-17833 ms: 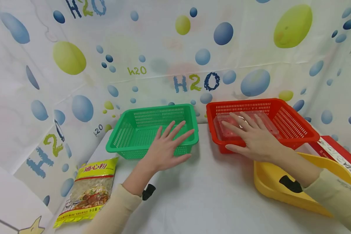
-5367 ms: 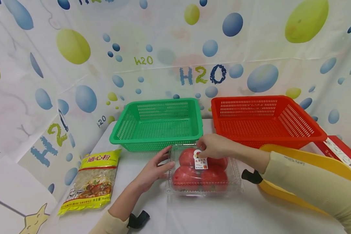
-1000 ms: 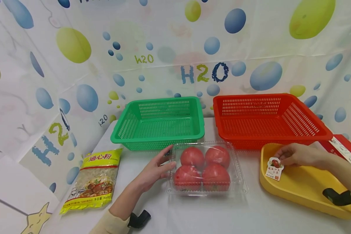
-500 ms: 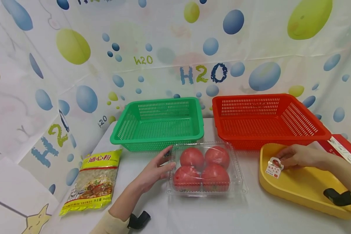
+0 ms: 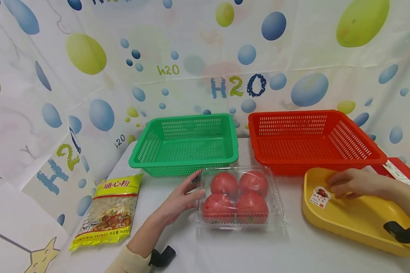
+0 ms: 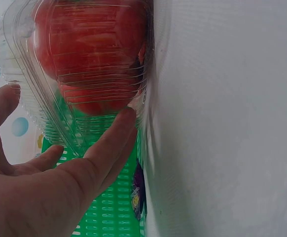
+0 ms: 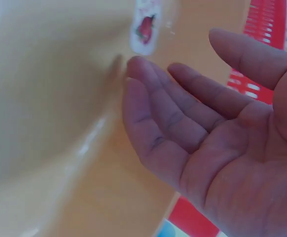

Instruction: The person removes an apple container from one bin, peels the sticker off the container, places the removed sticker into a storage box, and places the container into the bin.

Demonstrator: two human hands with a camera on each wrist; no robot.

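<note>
A clear plastic box point(image 5: 240, 223) of several red tomatoes point(image 5: 252, 206) sits mid-table with its lid down. My left hand point(image 5: 177, 199) rests against the box's left side; in the left wrist view, extended fingers point(image 6: 109, 143) touch its clear wall. A small white label point(image 5: 320, 197) with a red fruit picture lies against the left inner side of the yellow tray point(image 5: 357, 220). My right hand point(image 5: 362, 184) hovers over that tray, just right of the label. In the right wrist view its fingers are loosely bent and hold nothing, with the label point(image 7: 146, 27) just beyond the fingertips.
Behind the box stand a green basket point(image 5: 188, 170) and a red basket point(image 5: 311, 167). A yellow pasta bag point(image 5: 109, 210) lies at the left. A red box point(image 5: 408, 172) lies behind the tray at the right edge. A patterned curtain point(image 5: 198, 49) hangs close behind the baskets.
The label, peeled from the tomato box's lid earlier, has been let go in the yellow tray. My right hand has drawn slightly right from it. The left hand stays put.
</note>
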